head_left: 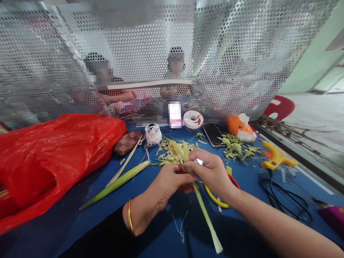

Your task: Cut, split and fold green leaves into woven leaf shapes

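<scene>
My left hand (174, 179) is closed in a pinch around a long pale green leaf strip (204, 208). The strip's upper end sticks up past the fingers, and its lower end hangs toward me. Against the left fingertips, my right hand (209, 168) is closed around scissors (200, 162); their metal shows between its fingers and yellow and red handle loops show below the palm. Those fingertips also meet the strip, though the exact contact is hidden. Just beyond both hands lies a pile of cut leaf pieces (172, 152).
Left are a red plastic bag (80, 150), a checked pouch (128, 142), white string (153, 134) and a long green leaf (115, 186). Right are a phone (213, 134), orange tissue pack (240, 128) and yellow glue gun (278, 157). A ribbon spool (192, 119) stands before a perforated metal screen (145, 43).
</scene>
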### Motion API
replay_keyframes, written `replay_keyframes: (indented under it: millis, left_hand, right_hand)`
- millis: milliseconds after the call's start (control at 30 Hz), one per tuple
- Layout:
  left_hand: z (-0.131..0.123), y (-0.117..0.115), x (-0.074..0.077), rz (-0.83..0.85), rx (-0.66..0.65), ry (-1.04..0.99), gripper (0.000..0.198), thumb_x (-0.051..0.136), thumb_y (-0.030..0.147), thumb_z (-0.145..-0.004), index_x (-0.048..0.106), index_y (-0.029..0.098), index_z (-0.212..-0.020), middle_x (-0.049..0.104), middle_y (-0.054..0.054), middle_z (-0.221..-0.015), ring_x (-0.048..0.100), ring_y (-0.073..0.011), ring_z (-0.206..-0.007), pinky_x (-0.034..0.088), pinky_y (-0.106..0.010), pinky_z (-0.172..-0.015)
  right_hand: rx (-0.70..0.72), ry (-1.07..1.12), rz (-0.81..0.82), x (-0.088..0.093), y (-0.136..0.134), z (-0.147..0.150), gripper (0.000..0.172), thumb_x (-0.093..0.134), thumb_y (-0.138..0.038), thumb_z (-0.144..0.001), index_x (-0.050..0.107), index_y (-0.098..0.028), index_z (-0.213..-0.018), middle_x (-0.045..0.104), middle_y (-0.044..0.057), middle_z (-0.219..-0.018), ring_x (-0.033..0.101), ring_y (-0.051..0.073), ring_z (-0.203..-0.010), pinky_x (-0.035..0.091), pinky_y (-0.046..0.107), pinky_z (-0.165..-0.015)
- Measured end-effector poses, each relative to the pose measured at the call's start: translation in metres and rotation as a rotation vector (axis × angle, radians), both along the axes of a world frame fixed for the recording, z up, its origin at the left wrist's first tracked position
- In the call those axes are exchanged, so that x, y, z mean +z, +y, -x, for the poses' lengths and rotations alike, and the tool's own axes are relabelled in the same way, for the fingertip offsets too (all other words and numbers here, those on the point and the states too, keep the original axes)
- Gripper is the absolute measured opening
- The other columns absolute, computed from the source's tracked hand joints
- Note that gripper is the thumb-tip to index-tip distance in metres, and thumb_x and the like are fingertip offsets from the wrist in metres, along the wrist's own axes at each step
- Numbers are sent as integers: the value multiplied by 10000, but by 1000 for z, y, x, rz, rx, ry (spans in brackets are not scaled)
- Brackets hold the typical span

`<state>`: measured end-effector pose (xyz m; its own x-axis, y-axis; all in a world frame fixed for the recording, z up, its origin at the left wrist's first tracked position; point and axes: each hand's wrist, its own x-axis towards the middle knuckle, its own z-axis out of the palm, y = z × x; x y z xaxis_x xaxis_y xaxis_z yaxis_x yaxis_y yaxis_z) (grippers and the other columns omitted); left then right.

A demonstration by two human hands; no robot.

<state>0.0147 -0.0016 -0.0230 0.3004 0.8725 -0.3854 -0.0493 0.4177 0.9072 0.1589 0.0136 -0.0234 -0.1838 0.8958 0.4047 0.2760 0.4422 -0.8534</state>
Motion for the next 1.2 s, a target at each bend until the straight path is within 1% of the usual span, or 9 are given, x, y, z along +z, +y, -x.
replay_keyframes:
  millis: [133, 233, 400, 500, 833, 1000, 1067, 1133, 1200]
  left_hand:
    - [7, 4, 9, -19, 210, -44, 238, 786, 353, -655, 694, 139, -703, 702, -52, -665, 614, -122, -563, 475, -253, -622]
    - [15, 7, 20, -23, 270, -93, 280, 712, 414, -735, 715, 138, -782, 723, -79, -738, 658, -152, -637, 490, -281, -681]
    - [16, 7, 24, -75, 315, -111, 120, 768, 228, -662, 695, 135, -683, 681, -33, -641, 637, -126, -600, 461, -242, -645]
    - [13, 8, 19, -93, 367, -110, 112, 776, 122, -608, 678, 143, -657, 654, 0, -602, 594, -104, -560, 452, -237, -623]
    - [9, 9, 9, -141, 412, -178, 66, 744, 138, -642, 706, 149, -695, 669, -24, -637, 598, -121, -589, 449, -253, -630]
    - [13, 12, 13, -68, 403, -293, 72, 733, 193, -683, 687, 156, -725, 708, -44, -710, 670, -156, -727, 482, -290, -783]
    - [12, 11, 16, -41, 394, -357, 54, 715, 180, -690, 685, 160, -730, 715, -40, -725, 673, -153, -766, 476, -280, -821]
    - [11, 9, 18, -45, 401, -406, 92, 715, 149, -667, 685, 162, -752, 723, -38, -748, 670, -151, -785, 474, -267, -826]
    - [9, 7, 17, -69, 408, -436, 137, 722, 138, -648, 680, 163, -777, 728, -39, -769, 668, -155, -780, 481, -267, -804]
  right_hand:
    - [-130, -26, -77, 10, 9, -11, 138, 552, -267, -859, 657, -206, -926, 660, 54, -963, 591, 206, -924, 438, 336, -828]
    - [-229, -52, -1, 16, 12, -17, 244, 503, -383, -891, 645, -190, -846, 654, 40, -820, 585, 192, -773, 443, 306, -696]
    - [81, -252, 200, 15, 3, -10, 346, 537, -465, -844, 637, -185, -666, 602, 8, -628, 517, 166, -615, 380, 270, -554]
    - [102, -277, 216, 8, -3, -4, 308, 553, -406, -845, 605, -190, -631, 574, -9, -597, 500, 154, -602, 387, 265, -573]
    - [117, -459, -167, 7, -5, -4, 312, 459, -276, -930, 475, -213, -625, 526, -9, -599, 507, 152, -595, 391, 270, -595]
    - [-232, -625, -568, 8, -2, -12, 136, 492, -203, -907, 619, -209, -859, 680, 82, -868, 608, 232, -820, 394, 410, -850]
    - [-316, -594, -728, 8, -7, -13, 113, 570, -184, -859, 643, -217, -938, 693, 102, -956, 616, 259, -892, 385, 424, -868]
    - [-229, -515, -735, 6, -14, -10, 85, 604, -170, -836, 650, -227, -880, 698, 73, -854, 626, 229, -800, 420, 372, -775]
    - [-72, -414, -493, 2, -18, -3, 96, 562, -200, -872, 641, -224, -823, 679, 42, -752, 614, 194, -694, 438, 324, -670]
